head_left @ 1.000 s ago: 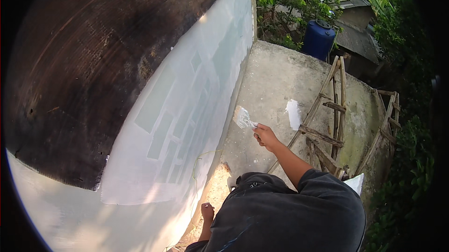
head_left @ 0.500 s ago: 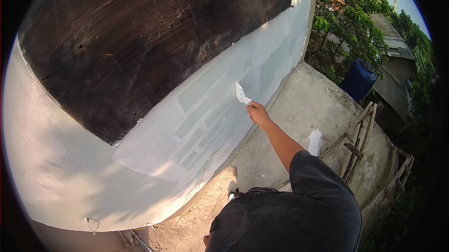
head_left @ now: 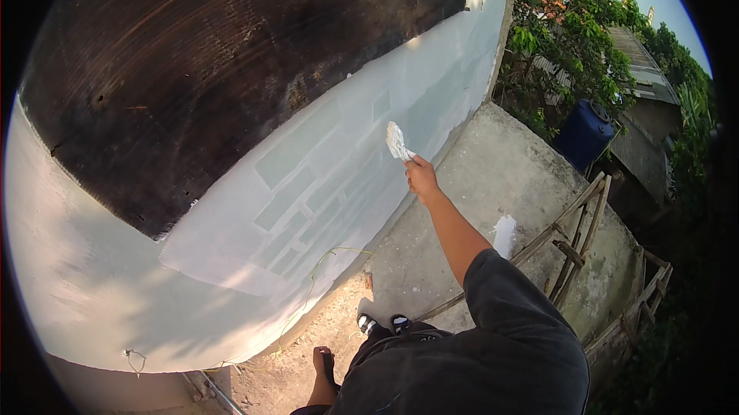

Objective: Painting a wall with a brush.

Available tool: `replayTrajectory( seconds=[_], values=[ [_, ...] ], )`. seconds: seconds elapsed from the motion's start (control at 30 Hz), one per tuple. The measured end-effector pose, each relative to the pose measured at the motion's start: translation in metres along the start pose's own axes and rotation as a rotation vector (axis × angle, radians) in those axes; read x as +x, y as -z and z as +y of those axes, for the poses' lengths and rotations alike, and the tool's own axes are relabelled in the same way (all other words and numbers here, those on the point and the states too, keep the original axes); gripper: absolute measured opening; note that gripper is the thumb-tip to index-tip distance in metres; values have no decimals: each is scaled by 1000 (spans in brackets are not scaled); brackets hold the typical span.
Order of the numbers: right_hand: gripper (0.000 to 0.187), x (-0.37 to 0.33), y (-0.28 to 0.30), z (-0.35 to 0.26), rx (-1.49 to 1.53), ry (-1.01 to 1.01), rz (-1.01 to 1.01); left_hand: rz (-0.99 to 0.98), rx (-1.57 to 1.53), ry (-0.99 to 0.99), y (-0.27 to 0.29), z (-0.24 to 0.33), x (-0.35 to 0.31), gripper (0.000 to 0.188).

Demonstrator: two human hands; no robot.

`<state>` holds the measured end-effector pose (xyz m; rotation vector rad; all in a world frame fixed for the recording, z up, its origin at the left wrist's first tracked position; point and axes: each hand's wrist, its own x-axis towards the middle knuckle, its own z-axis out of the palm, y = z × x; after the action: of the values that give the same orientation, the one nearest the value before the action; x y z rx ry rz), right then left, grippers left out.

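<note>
My right hand (head_left: 421,176) is closed round the handle of a paintbrush (head_left: 396,140) smeared with white paint. Its bristle end points up towards the pale wall (head_left: 339,184); whether it touches the surface I cannot tell. White strokes surround several greyish-green patches (head_left: 304,145) on this wall. Low in the view, beside my body, hangs my left hand (head_left: 320,363). A narrow dark shape lies along it, too unclear to name, and its fingers are mostly hidden.
A big dark brown panel (head_left: 231,68) covers the upper wall. White paint marks the concrete ledge (head_left: 504,234) beside a rough wooden frame (head_left: 573,249). A thin yellow-green wire (head_left: 314,272) hangs along the wall's foot. Beyond the ledge stand a blue tank (head_left: 585,134) and trees (head_left: 570,38).
The view has shifted, bringing my feet and more of my left hand into sight. The paintbrush has moved along the wall, its head tilted differently, still in my right hand.
</note>
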<state>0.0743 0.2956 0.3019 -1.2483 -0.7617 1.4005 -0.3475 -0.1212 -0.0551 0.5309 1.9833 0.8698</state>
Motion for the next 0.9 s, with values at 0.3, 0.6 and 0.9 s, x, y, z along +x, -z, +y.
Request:
replayTrajectory(
  seconds=[0.3, 0.6, 0.9],
  values=[
    [22, -121, 116, 79, 242, -196, 90, -411, -16, -207, -35, 15, -20, 20],
    [19, -265, 206, 144, 653, -101, 551, -453, 211, -164, 21, 54, 64, 14],
    [29, -373, 174, 208, 792, 53, 755, -607, 615, -547, 51, 46, 56, 20]
  ],
)
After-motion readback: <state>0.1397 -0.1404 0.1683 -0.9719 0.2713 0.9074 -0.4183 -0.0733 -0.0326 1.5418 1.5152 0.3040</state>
